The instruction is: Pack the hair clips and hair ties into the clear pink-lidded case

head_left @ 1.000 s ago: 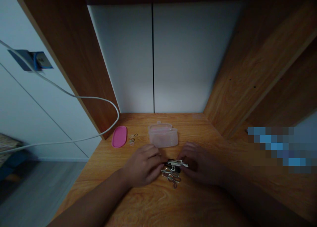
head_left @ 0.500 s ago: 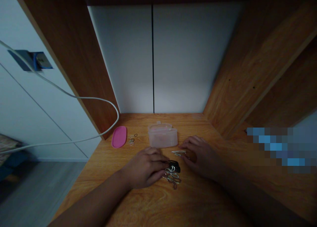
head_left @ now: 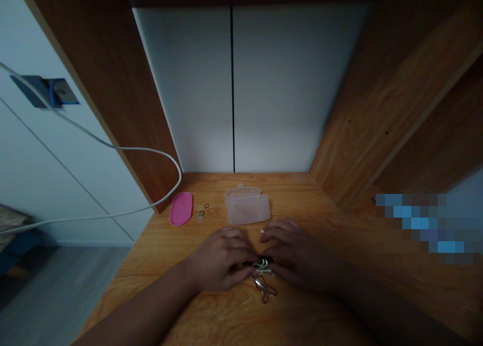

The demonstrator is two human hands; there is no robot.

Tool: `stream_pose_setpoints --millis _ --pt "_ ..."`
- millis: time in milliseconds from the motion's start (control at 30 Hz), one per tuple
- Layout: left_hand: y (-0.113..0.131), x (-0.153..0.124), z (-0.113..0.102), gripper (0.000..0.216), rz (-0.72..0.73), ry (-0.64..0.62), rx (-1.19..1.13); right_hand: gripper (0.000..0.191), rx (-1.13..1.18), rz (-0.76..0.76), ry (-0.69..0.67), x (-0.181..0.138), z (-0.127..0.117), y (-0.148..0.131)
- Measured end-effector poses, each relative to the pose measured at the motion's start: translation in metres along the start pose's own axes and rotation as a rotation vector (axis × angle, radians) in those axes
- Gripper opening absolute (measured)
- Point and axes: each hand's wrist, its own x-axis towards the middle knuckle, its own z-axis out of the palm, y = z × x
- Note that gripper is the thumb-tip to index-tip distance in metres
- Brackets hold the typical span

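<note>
In the head view my left hand [head_left: 223, 258] rests on the desk, thumb and fingers closed together at the left end of a black clip [head_left: 267, 259]. Opposite it, my right hand [head_left: 298, 255] has its thumb and a finger pinched at the clip's right end, its other fingers curved over the desk. A bit of a silver clip [head_left: 262, 230] shows at those fingertips; the rest is hidden. Between the hands lie silver wire-looped clips [head_left: 264, 270]. Nearer me is a small cluster of coppery looped clips [head_left: 264, 287].
Behind the hands stands a translucent plastic box [head_left: 248, 211] with its lid raised. To its left are several small elastic bands [head_left: 201, 214] and a pink oval tray [head_left: 181, 208]. A white cable [head_left: 147, 149] loops past the left wooden panel.
My right hand has moved left and toward me, from the silver clip to the black one, covering much of both. The coppery clips now lie slightly nearer me.
</note>
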Motion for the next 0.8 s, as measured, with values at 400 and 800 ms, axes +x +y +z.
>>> stream_pose_setpoints --millis 400,800 --pt "0.0 -0.001 0.002 0.026 -0.081 0.039 -0.031 0.013 -0.081 0.052 0.019 0.002 0.003 0.002" --pt "0.008 0.01 0.021 0.023 -0.681 0.4 -0.819 0.03 -0.075 -0.021 0.398 -0.006 0.002 0.0"
